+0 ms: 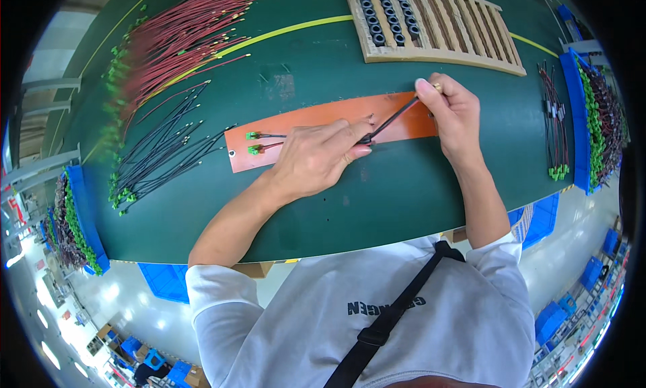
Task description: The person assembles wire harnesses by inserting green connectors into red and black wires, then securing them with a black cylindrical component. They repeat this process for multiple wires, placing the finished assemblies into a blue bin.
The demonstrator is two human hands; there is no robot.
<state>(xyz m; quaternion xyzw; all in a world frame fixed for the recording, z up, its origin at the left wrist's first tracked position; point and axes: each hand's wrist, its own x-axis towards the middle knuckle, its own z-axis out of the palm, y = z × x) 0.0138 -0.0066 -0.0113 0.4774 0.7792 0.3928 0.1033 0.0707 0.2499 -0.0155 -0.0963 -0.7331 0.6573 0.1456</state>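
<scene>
On the green table lies an orange strip point(410, 127), with both of my hands over it. My left hand point(311, 156) is closed over two wires, one dark and one reddish. Their green connectors point(254, 136) stick out to its left above the strip. Stretched between my hands is a black cable point(394, 118), slanting up to the right. My right hand point(456, 115) pinches its far end between thumb and forefinger, where a small brass-coloured tip point(438, 87) shows. The part of the wires under my left palm is hidden.
Red wires point(195, 28) and black wires point(165, 149) with green connectors spread over the table's left side. A slatted wooden rack point(444, 52) with rows of black rings stands at the back. To the right are a finished-looking wire bundle point(555, 119) and a blue bin point(575, 119).
</scene>
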